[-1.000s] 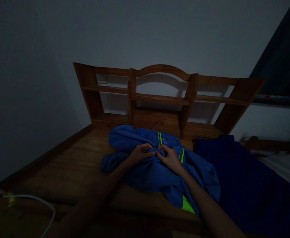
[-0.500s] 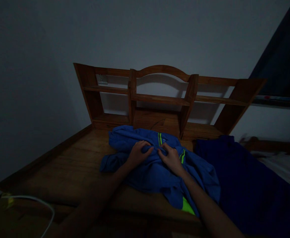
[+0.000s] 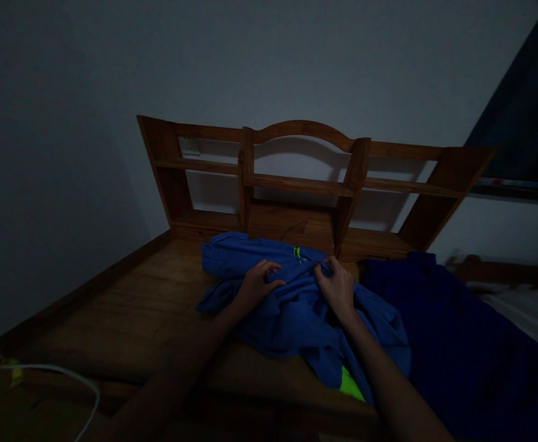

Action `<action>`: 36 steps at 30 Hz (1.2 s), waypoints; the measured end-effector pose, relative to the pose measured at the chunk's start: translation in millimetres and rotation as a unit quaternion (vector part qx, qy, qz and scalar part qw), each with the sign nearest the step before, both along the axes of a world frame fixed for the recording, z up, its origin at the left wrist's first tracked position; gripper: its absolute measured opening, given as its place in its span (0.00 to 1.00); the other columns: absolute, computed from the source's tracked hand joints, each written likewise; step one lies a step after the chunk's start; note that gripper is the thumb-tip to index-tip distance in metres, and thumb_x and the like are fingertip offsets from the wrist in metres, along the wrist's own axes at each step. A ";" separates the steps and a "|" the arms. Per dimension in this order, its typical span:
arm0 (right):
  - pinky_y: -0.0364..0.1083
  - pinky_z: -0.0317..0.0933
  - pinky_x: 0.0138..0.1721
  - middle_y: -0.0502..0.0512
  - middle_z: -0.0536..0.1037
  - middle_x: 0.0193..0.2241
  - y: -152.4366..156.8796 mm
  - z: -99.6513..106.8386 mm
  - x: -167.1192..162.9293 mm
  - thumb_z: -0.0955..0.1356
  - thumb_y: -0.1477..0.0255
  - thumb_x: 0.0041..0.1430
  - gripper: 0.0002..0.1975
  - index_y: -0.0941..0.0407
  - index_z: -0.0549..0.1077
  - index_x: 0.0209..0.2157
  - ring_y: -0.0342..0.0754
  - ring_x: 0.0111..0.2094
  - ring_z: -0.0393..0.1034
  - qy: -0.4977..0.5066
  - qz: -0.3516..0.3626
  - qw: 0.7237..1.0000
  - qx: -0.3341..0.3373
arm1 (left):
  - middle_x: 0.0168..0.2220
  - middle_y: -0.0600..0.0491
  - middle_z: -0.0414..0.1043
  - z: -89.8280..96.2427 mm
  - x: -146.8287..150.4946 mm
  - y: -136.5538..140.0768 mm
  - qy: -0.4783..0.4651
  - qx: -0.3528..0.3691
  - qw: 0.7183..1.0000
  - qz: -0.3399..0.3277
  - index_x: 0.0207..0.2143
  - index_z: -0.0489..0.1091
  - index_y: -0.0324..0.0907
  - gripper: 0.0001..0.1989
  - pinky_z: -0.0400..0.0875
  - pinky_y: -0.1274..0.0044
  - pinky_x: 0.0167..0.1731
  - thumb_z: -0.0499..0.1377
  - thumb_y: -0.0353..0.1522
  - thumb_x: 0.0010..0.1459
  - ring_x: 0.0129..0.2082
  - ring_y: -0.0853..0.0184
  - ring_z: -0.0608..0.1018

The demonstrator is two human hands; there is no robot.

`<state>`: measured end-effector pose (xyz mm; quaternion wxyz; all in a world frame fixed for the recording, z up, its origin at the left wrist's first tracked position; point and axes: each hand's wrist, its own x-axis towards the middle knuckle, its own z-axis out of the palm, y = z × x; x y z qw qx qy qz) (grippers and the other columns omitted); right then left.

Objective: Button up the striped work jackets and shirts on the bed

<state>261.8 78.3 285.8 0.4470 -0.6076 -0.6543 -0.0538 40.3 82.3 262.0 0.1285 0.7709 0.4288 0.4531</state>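
On desktop (image 3: pixel 144 294), right hand (image 3: pixel 340 290) pinches blue garment (image 3: pixel 291 322).

a wooden shelf (image 3: pixel 299 183) stands before the wall (image 3: pixel 269 61) — white cable (image 3: pixel 72 374) at left, dark-blue cloth (image 3: pixel 457 344) at right.

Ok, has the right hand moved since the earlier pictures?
Yes. Judged against the wooden shelf unit, the right hand has moved rightward and slightly toward the shelf, over the blue garment.

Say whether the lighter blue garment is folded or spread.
Neither: the garment lies bunched on the desk, its cloth creased and its outline uneven.
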 end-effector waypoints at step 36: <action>0.58 0.47 0.58 0.53 0.71 0.37 -12.7 -1.9 -18.2 0.64 0.73 0.58 0.11 0.52 0.68 0.43 0.49 0.43 0.64 -0.134 0.334 0.933 0.017 | 0.29 0.55 0.73 -18.3 0.5 4.8 -0.040 -0.101 0.992 -0.067 0.31 0.70 0.40 0.10 0.70 0.80 0.33 0.63 0.37 0.48 0.31 0.70 0.75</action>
